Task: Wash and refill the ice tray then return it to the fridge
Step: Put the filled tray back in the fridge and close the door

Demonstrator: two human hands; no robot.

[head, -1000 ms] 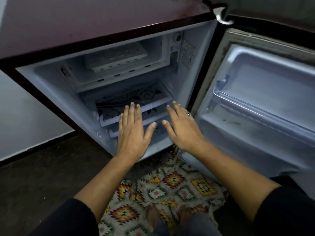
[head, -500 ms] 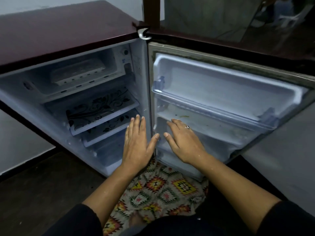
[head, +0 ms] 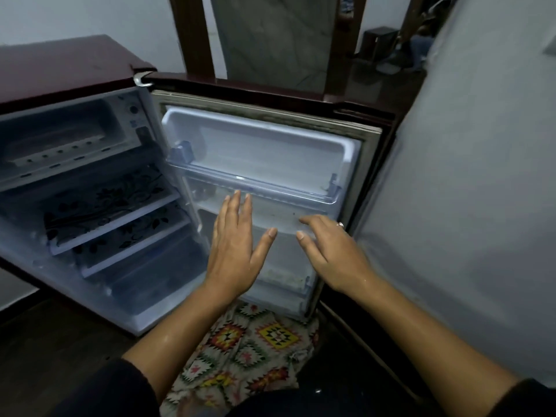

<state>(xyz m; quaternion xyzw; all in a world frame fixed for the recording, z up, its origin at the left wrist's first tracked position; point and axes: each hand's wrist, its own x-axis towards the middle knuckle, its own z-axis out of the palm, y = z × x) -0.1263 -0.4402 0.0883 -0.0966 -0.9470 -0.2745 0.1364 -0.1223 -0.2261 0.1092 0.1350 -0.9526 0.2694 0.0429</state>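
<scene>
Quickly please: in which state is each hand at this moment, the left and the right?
Left hand: open, fingers straight, holding nothing.
Right hand: open, fingers relaxed, holding nothing.

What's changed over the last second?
The left hand and right hand, both open and empty, swung rightward from the floral glass shelves to the white inner side of the open maroon fridge door. Nothing gripped. The white plastic ice tray stays in the freezer compartment.
</scene>
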